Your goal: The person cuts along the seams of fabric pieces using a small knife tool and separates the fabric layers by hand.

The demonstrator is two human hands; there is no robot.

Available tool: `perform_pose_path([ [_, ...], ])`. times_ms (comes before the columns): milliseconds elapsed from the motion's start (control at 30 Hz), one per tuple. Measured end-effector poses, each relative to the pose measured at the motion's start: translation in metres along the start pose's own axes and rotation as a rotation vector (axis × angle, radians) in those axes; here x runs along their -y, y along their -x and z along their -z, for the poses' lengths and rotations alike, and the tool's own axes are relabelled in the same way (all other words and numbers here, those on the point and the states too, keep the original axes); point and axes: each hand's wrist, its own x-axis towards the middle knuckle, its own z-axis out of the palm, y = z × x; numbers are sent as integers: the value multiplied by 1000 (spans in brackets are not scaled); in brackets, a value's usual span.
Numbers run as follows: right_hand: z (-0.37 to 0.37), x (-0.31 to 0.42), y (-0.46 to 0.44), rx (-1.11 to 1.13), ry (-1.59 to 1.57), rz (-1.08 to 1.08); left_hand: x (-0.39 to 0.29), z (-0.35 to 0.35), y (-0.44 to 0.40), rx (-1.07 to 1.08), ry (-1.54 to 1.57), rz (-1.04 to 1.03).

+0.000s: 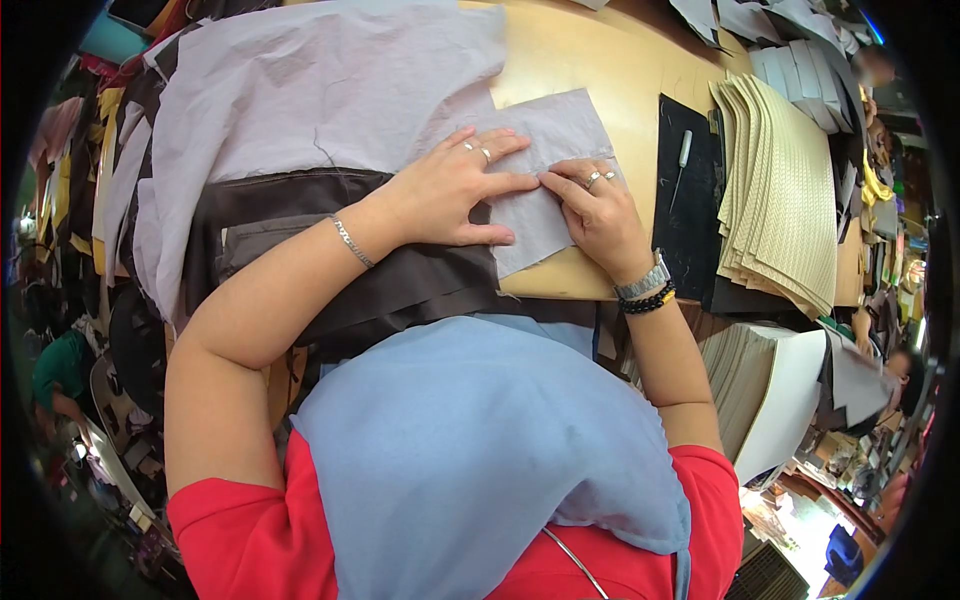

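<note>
My left hand (465,185) lies with its fingers spread on a grey-mauve cloth piece (555,130), its index fingertip close to my right hand. My right hand (595,205) has its thumb and index finger pinched together at the cloth's middle; what lies between them is too small to make out. Left of the piece, a larger pale cloth (310,90) spreads over the table, joined by a dark brown fabric (290,230) that runs under my left forearm.
The wooden table (600,50) carries a black strip (668,150) with a thin white-handled tool (684,150). Beside it are stacked cream patterned sheets (780,190). A thick white-covered stack (770,390) stands below right. People (62,370) are at both far sides.
</note>
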Motion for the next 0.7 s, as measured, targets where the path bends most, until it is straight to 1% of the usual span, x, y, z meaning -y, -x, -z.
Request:
perform_pose_path([
  [167,7,-10,7,-19,12,-72,-1,1,0,4,4,-3],
  [300,20,-25,11,-20,104,-173,0,-1,0,-3,5,-7],
  [400,22,-12,4,-43,148,-161,1,-3,0,-4,-6,-5],
  [433,15,-6,5,7,44,-150,1,-3,0,-4,-10,-3],
  [467,10,3,5,31,-49,-87,1,-2,-1,-14,-9,-7],
  [533,-3,9,5,32,-64,-84,-1,-1,2,-29,-5,-3],
  [633,-3,9,8,38,-69,-131,0,-1,7,-9,-42,-18],
  [700,-3,12,8,78,-29,-120,0,-2,15,-36,-64,-10],
])
